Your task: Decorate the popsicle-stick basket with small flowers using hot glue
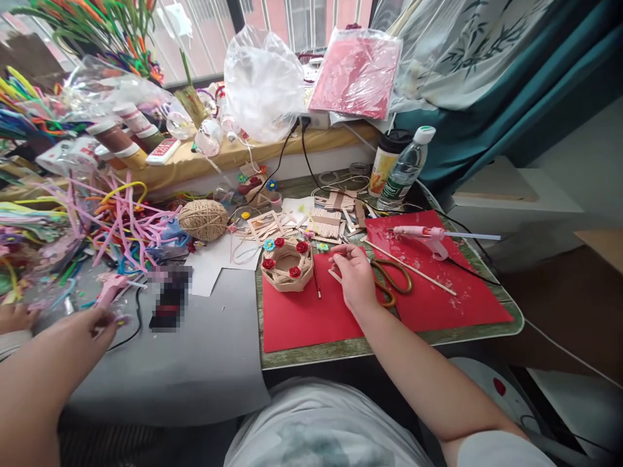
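I am looking down at a crowded craft corner under a window, with a teal curtain (511,84) hanging at the right and a yellow-draped sill (233,155) loaded with bags and small jars. Below it sits a small tabletop (438,336) with a worn green edge, covered by a red sheet (438,298); a grey surface (195,363) adjoins it on the left.

My right hand (357,275) rests on the red sheet, fingers curled loosely and pinching a thin wooden stick (335,275) at its tip. Just left of that hand stands a woven twine basket (287,264) trimmed with small red roses, close but not touching. Right beside the hand, on its other side, lie scissors (392,282) with brownish handles, and a long wooden skewer (413,267) slants across the sheet past them. Farther right lies a pink glue gun (423,235), its black cord running off the edge.

My left hand (100,321) is well apart, low at the left over the grey surface, fingers closed on something small that I cannot make out. Just above it lies a second pink glue gun (113,285).

Behind are a ball of twine (203,219), a heap of pipe cleaners (117,220), loose flat craft sticks (326,220), a water bottle (406,168) and a lidded cup (387,162).
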`<state>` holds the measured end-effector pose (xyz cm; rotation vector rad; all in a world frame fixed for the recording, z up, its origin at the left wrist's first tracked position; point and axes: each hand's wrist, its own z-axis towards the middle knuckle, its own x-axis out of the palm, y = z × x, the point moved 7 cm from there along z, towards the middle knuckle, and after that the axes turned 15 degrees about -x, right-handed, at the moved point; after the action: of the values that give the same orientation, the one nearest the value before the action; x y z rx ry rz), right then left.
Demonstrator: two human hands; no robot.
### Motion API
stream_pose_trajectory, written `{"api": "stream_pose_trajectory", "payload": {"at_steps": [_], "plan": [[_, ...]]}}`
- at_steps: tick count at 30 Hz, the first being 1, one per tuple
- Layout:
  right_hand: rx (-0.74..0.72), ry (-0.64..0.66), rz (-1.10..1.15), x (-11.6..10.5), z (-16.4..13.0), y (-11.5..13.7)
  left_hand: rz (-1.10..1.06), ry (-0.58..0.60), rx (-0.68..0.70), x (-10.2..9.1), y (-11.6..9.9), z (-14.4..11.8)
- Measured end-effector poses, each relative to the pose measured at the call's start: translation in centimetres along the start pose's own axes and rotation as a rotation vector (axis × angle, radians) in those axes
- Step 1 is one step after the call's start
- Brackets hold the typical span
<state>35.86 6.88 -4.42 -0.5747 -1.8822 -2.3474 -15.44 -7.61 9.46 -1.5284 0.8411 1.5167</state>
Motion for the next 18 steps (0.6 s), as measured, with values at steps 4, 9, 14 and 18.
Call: {"api": "stream_pose_trajectory", "payload": {"at_steps": [4,9,14,18], "plan": [[-0.168,0.084,-0.068,0.5,-0.9,1.9,-0.230,0.015,0.008,-1.1,-11.2,-3.5],[-0.670,0.583,-0.177,3.6,-4.6,5.4,-0.571,0.151,0.575,3.1,-27.6,-7.8],[-0.868,0.628,-0.349,3.8,-5.5,6.3,-0.582,0.088,0.855,4.2,-34.0,-7.8],[-0.749,0.424,-0.383,2.6,-3.6,6.1,-0.759,0.091,0.820,5.0,-31.9,-3.7]]}}
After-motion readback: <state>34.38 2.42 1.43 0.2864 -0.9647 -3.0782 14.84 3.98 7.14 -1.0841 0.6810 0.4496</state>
